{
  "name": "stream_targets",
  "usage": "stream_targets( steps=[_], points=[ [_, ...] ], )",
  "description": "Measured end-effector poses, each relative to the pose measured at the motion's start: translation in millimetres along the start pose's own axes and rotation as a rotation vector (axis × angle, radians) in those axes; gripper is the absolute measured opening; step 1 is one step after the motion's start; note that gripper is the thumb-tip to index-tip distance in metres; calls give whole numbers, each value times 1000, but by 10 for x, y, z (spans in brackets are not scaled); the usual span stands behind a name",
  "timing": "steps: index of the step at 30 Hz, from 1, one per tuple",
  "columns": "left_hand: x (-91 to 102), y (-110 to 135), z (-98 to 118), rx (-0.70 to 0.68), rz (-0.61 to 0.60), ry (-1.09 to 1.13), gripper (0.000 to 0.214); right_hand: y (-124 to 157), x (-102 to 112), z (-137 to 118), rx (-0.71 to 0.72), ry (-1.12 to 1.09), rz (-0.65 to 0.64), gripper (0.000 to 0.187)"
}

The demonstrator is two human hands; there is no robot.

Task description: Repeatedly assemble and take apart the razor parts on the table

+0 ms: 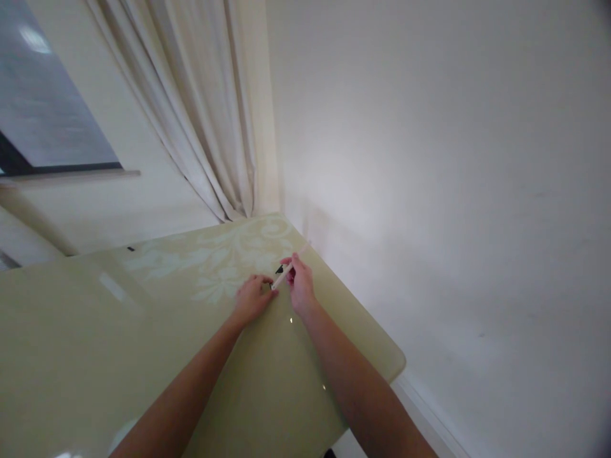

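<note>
Now | right hand point(301, 286) pinches white stick point(281, 277) | left hand point(252, 300) at near end, hold unclear

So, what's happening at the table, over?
Right hand holding white stick. Left hand at its near end. Small black piece alongside. Nothing visibly blocking.

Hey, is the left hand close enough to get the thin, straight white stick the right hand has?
Probably yes: the left hand's fingertips look right by the near end of the white stick. Nothing visible blocks them; the right hand holds farther up.
</note>
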State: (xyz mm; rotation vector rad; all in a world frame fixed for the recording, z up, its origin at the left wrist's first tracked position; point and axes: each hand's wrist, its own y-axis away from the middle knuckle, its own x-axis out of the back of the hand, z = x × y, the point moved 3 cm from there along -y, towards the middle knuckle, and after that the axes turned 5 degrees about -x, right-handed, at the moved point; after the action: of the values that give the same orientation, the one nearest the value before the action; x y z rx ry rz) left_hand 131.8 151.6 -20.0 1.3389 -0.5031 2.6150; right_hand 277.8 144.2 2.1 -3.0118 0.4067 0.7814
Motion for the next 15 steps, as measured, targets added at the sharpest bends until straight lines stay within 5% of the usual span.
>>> stream_targets(
  steps=[7,11,15],
  points=[
    [398,894,-251,-106,-115,394,30,162,-183,161,-122,181,-235,58],
    [612,1371,-411,90,113,470,43,504,-390,261,-247,112,-462,52],
    [799,1449,-272,48,380,324,44,853,-522,287,-393,140,-640,48]
  ],
)
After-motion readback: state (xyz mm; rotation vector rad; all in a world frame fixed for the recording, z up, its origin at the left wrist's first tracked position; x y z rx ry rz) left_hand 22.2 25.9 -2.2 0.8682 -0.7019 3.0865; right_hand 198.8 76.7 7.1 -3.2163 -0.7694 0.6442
